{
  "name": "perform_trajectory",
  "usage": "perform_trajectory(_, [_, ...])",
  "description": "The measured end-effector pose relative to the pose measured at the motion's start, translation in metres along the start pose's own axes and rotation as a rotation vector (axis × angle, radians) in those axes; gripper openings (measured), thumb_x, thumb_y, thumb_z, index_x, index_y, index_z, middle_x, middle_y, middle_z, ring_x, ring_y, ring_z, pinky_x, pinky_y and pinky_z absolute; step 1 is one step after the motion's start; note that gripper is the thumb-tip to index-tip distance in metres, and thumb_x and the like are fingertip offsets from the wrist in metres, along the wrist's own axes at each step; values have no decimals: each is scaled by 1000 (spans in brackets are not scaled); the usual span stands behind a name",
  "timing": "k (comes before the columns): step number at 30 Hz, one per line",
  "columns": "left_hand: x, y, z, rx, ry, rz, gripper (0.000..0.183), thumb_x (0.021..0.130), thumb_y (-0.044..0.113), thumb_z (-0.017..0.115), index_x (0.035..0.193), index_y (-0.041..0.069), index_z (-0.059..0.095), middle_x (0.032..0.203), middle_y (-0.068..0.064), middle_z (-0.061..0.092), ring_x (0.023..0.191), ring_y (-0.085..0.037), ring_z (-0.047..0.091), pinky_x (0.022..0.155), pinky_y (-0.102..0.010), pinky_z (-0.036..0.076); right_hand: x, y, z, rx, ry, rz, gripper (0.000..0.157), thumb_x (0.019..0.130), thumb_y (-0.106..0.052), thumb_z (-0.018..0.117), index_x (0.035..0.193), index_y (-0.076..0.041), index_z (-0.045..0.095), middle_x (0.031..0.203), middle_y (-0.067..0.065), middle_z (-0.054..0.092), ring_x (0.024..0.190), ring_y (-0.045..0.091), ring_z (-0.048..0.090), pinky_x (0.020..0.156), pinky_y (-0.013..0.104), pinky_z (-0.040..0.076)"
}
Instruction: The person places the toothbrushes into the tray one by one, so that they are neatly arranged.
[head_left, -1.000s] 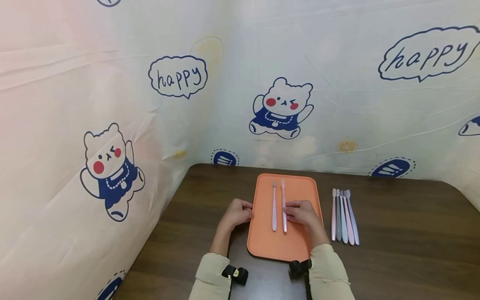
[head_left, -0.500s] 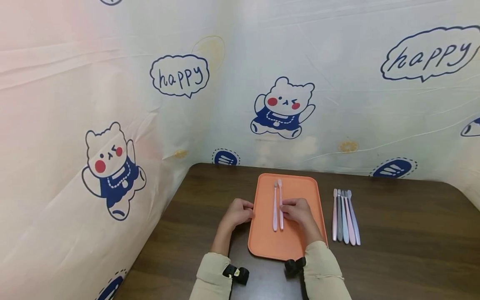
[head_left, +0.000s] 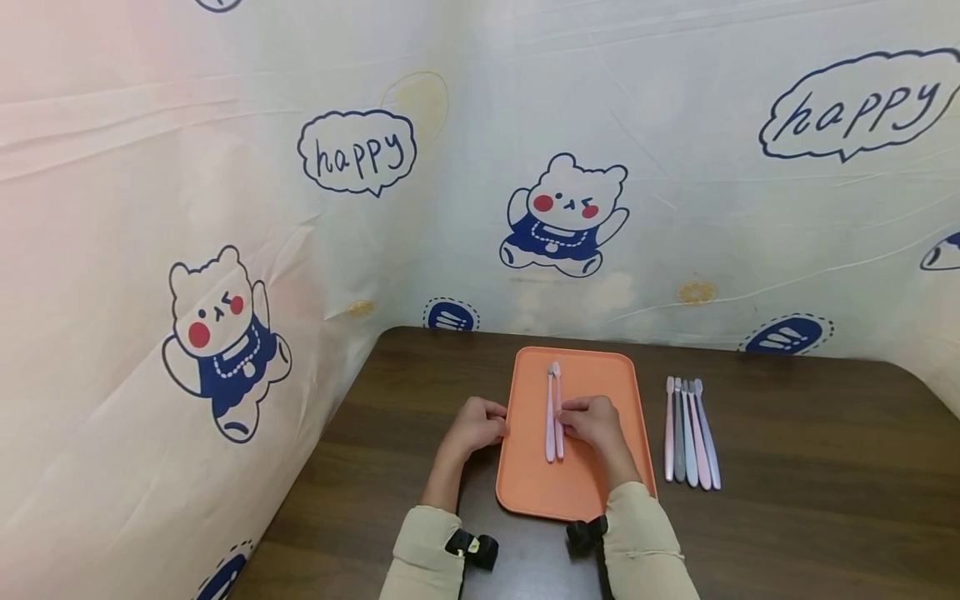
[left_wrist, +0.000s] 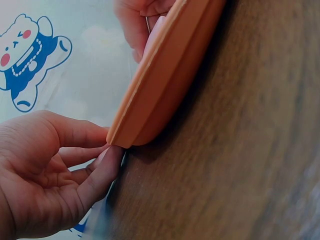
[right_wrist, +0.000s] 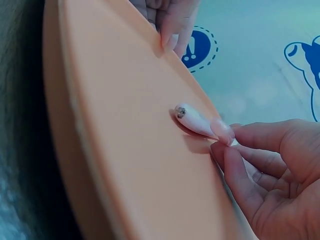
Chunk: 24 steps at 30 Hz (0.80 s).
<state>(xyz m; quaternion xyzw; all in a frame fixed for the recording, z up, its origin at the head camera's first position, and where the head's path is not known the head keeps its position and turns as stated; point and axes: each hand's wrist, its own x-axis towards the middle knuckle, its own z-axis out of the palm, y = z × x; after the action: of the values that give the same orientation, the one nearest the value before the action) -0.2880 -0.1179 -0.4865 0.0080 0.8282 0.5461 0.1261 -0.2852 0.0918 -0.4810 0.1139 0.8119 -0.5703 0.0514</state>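
Left hand [head_left: 477, 423] grips the orange tray [head_left: 600, 375] at left; right hand [head_left: 597, 423] pinches a pink toothbrush [head_left: 558, 392], perhaps touching the leftmost toothbrush [head_left: 550, 425].

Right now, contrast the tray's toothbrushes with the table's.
The tray pair numbers two, the table group five. The tray pair is pinkish; the table group mixes pink, grey and blue. The right hand pinches one of the tray pair; the table group lies untouched. Both stretch away from the camera.
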Motion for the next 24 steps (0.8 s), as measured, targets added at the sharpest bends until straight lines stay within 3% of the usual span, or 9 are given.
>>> perform_trajectory(12, [-1, 2, 1, -3, 3, 19, 35, 81, -5, 60, 113, -13, 69, 81, -8, 63, 69, -11, 58, 63, -23, 54, -2, 2, -3, -53, 0, -13, 22, 91, -6, 71, 108, 7, 74, 104, 24, 74, 71, 9, 65, 67, 26, 61])
perform_trajectory(24, [0, 2, 1, 6, 2, 14, 36, 80, -5, 60, 114, -12, 69, 81, -7, 64, 70, -11, 60, 65, -24, 56, -3, 3, -5, -35, -10, -23, 25, 90, -3, 70, 113, 8, 72, 101, 23, 74, 74, 12, 69, 68, 28, 61])
